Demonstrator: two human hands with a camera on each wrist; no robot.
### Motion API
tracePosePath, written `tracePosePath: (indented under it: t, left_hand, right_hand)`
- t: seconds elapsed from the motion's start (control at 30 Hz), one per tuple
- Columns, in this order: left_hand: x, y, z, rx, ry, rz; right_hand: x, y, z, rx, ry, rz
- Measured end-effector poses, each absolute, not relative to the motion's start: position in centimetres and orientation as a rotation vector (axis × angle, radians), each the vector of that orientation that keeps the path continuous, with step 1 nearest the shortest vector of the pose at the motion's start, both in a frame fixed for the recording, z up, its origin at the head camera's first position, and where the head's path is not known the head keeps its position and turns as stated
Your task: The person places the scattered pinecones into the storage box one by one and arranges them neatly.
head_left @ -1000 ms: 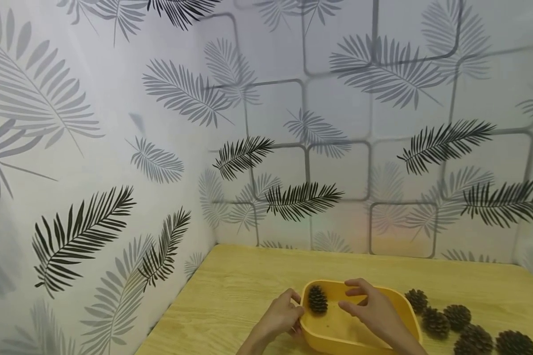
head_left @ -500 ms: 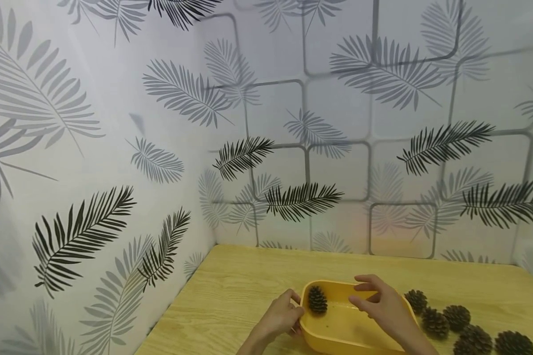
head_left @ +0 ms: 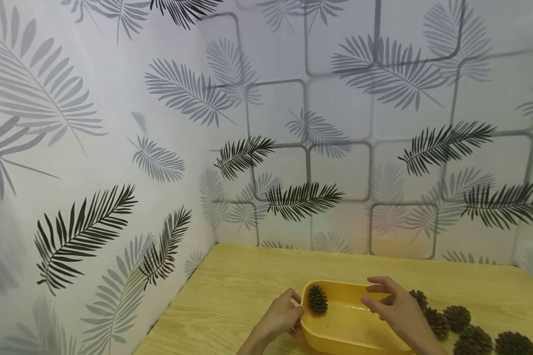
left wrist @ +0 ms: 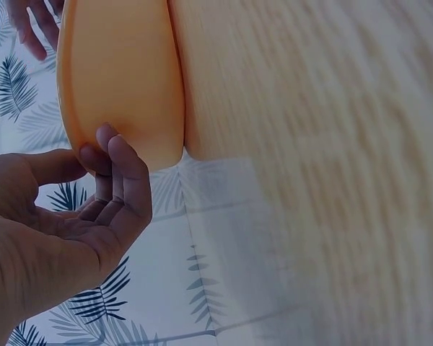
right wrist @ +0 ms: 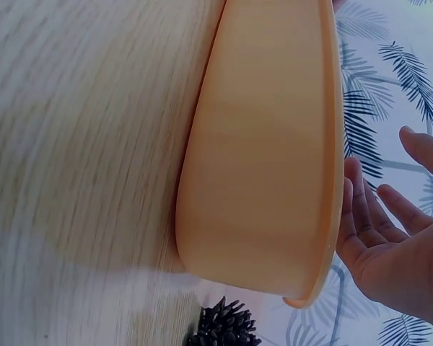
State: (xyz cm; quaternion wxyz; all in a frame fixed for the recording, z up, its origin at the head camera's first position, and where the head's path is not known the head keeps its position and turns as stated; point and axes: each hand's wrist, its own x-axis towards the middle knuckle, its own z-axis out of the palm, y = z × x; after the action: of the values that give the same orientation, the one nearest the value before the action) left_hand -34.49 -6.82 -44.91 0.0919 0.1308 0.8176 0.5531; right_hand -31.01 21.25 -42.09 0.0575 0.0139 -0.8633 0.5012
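Note:
A yellow-orange plastic tub [head_left: 333, 344] with rounded corners stands on the table. One brown pine cone [head_left: 317, 300] lies inside it, by its left end. My left hand [head_left: 279, 315] grips the tub's left rim; in the left wrist view its thumb and fingers pinch the wall's edge [left wrist: 123, 72]. Over the tub's right half hovers my right hand [head_left: 395, 308], thumb and fingers spread apart with nothing between them. The right wrist view shows that hand [right wrist: 400, 238] beside the tub's rim, fingers loosely bent.
Several pine cones lie on the wood-grain table [head_left: 248, 276] to the right of the tub, among them a round pine cone [head_left: 457, 318] and another pine cone [head_left: 515, 342] at the far right. A leaf-patterned curtain [head_left: 275, 162] rises behind and at the left.
My right hand has moved to the right over the tub, toward the pine cones outside it. The left hand, the tub and the pine cone inside have stayed in place.

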Motion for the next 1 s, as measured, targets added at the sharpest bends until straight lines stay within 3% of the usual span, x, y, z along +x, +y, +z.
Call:
tracePosePath:
  t: [1.0]
  left_hand:
    - [-34.8,-6.8,-45.2,0.399,2.417,1.650]
  right_hand:
    - [-29.9,25.6,-42.7,-0.052,-2.605,1.544]
